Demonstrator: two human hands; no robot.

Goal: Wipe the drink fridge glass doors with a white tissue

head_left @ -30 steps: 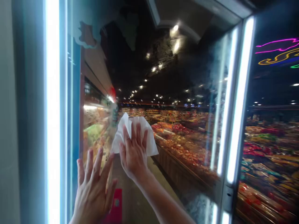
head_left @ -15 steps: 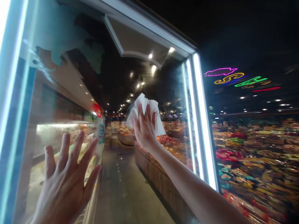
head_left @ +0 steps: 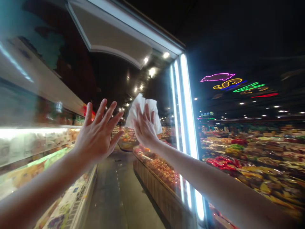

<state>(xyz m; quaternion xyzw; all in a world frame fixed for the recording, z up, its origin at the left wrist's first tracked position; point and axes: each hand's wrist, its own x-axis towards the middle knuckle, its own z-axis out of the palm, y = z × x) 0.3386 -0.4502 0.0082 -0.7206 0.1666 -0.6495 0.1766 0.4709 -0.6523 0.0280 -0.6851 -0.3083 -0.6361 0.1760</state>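
White cloth [head_left: 152,105] is held by the right hand [head_left: 144,127], whose fingers are laid nearly flat and only slightly parted; the sheet is thereby kept spread, it seems, against the glass panel [head_left: 114,79] rather than bunched. It is placed just left of the light strip [head_left: 190,108], with crumpled edges left showing around the fingers. Farther left of the light strip, beside the cloth, the left hand [head_left: 98,133] is raised with bare fingers fanned wide. Whether the glass is touched by it cannot be told, though the palm-forward pose looks suited to bracing. Both forearms [head_left: 193,170] are stretched well forward, presumably because a long reach is needed. At the top of the light strip, a metal rail [head_left: 143,25] is joined. Well left of the strip, lit shelves [head_left: 47,171] are seen; right of it, red packages [head_left: 224,163] are heaped below neon outlines [head_left: 227,83].
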